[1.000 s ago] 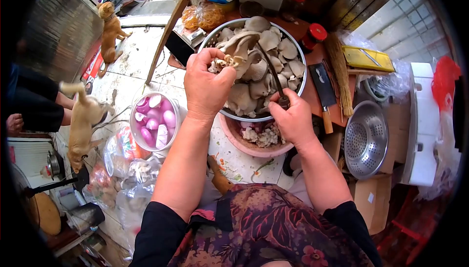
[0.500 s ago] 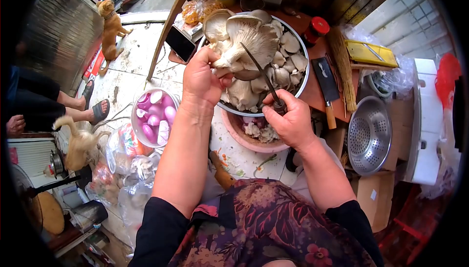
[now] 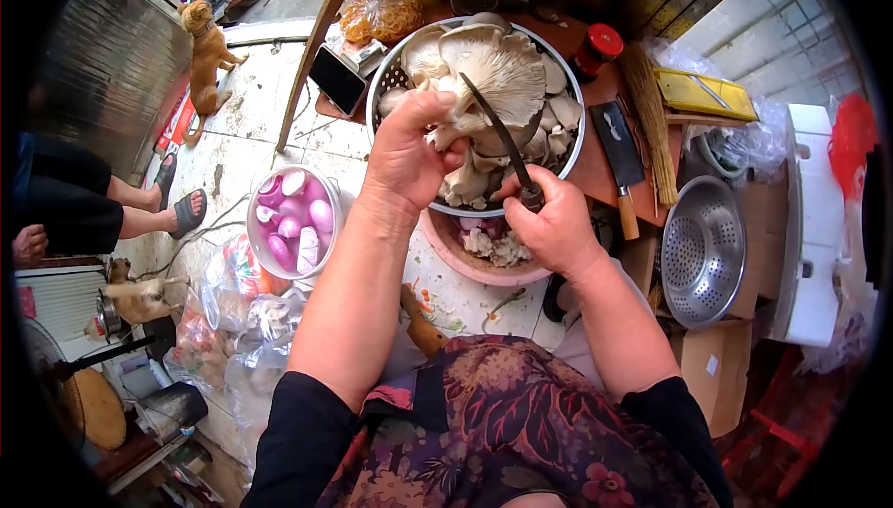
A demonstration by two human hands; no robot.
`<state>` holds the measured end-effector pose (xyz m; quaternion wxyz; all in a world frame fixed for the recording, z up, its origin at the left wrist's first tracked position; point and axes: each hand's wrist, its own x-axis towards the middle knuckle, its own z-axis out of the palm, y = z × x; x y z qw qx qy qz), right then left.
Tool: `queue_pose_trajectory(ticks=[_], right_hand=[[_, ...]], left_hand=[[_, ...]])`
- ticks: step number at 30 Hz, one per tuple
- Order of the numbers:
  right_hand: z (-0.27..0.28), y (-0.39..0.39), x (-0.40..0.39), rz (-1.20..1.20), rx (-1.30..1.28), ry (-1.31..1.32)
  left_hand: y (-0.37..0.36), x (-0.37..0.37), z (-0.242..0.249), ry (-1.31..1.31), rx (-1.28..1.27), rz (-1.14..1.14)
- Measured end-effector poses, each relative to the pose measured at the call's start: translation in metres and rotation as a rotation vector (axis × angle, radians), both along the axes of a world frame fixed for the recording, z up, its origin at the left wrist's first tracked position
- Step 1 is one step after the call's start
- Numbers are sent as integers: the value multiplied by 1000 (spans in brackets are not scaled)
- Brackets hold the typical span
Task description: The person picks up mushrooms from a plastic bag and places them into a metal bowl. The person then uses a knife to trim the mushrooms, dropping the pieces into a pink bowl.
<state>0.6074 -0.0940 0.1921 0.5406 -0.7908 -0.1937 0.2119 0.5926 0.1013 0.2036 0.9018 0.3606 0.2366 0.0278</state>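
My left hand (image 3: 409,150) is closed around the stem end of a large oyster mushroom cluster (image 3: 507,66), its gills facing up. In my right hand (image 3: 556,227) is the handle of a narrow, dark, curved knife (image 3: 502,131). The blade points up and away, its tip overlapping the cluster near the stem. Both hands are over a metal colander (image 3: 581,122) heaped with pale oyster mushrooms (image 3: 465,182). Under its near edge stands a pink basin (image 3: 456,264) holding mushroom trimmings and purple scraps.
A white bucket (image 3: 337,206) of purple onions stands left, near plastic bags (image 3: 265,322). A phone (image 3: 337,80) lies beside the colander. To the right are a cleaver (image 3: 618,145), a yellow slicer (image 3: 705,96) and a steel colander (image 3: 704,252). Another person's feet (image 3: 186,215) and two animals are at left.
My left hand and the mushroom cluster have shifted slightly right, baring the colander's holed left side. The knife stays against the cluster in view. The small animal at lower left has turned around.
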Motion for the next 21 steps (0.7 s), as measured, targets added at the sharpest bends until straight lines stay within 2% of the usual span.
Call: queue_pose_trajectory(ticks=[4,8,14,20,21], right_hand=[[1,-4,2,21,-45,17],[-2,-2,0,19,-49,110],[-7,-1,4,0,-12,80],[0,8,-3,-20,-71,81],[2,8,-3,2,-102,73]], left_hand=[[-2,0,0,-65,139,-17],[-1,0,-13,-45,160,-33],[-19,-7,2,11,303,-114],[-7,-2,-20,15,85,75],[-7,-4,-9,44,96,126]])
